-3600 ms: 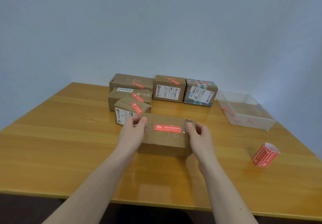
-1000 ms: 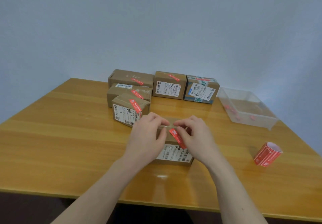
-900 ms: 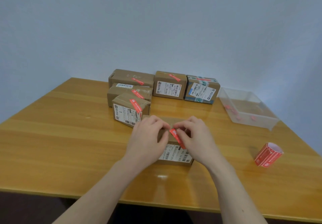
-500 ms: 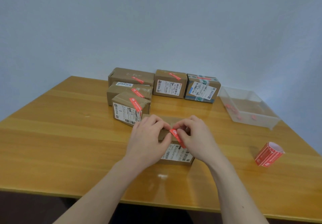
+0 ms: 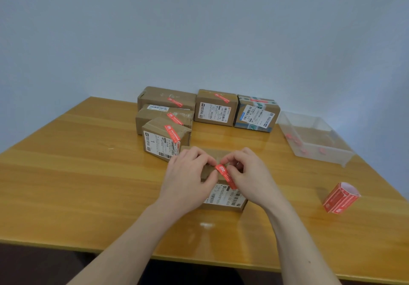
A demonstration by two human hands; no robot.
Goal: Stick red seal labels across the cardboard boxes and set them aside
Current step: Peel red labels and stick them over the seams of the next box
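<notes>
A small cardboard box (image 5: 223, 198) with a white shipping label on its near face lies in the middle of the table. A red seal label (image 5: 225, 175) runs from its top down over the near face. My left hand (image 5: 188, 178) covers the box's left part, its fingertips curled at the label's upper end. My right hand (image 5: 250, 174) sits on the box's right part with fingers curled, pinching at the label. Much of the box top is hidden by both hands. A roll of red seal labels (image 5: 340, 198) lies at the right.
Several cardboard boxes with red seals (image 5: 168, 137) stand grouped at the back of the wooden table (image 5: 88, 174). A clear plastic tray (image 5: 314, 140) with small red bits sits at the back right. The table's near edge runs just below my forearms.
Earlier I held the box by its ends with a label flat on top. Since then the box shows its shipping label, and both hands work a red label at its top edge, barely moving lately.
</notes>
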